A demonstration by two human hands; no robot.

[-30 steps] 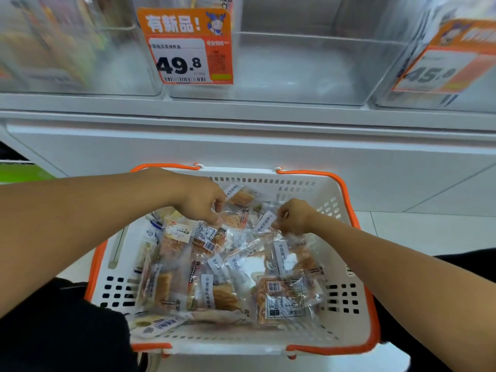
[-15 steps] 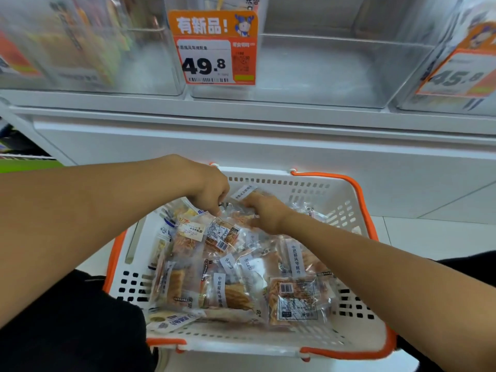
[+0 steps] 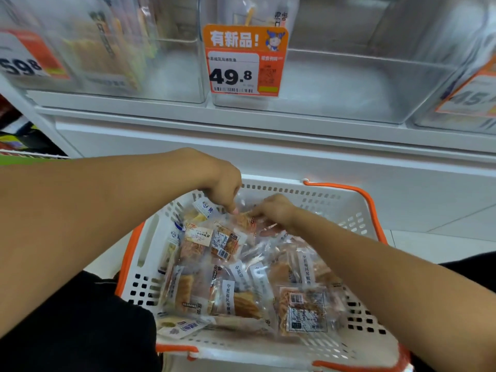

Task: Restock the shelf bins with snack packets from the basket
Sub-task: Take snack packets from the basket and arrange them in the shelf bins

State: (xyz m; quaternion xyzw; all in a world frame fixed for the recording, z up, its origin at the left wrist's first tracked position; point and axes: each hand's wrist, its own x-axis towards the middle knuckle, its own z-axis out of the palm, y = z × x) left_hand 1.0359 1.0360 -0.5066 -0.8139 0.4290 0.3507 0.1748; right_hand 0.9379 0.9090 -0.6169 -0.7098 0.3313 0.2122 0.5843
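White shop shelving stands behind the white plastic basket with orange handles. Both hands pinch one clear snack packet: left hand beside right hand, packet just under the fingertips.

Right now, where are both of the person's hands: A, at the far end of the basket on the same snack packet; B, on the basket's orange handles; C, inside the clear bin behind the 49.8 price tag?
A: the left hand and right hand meet on one snack packet at the far end of the basket.
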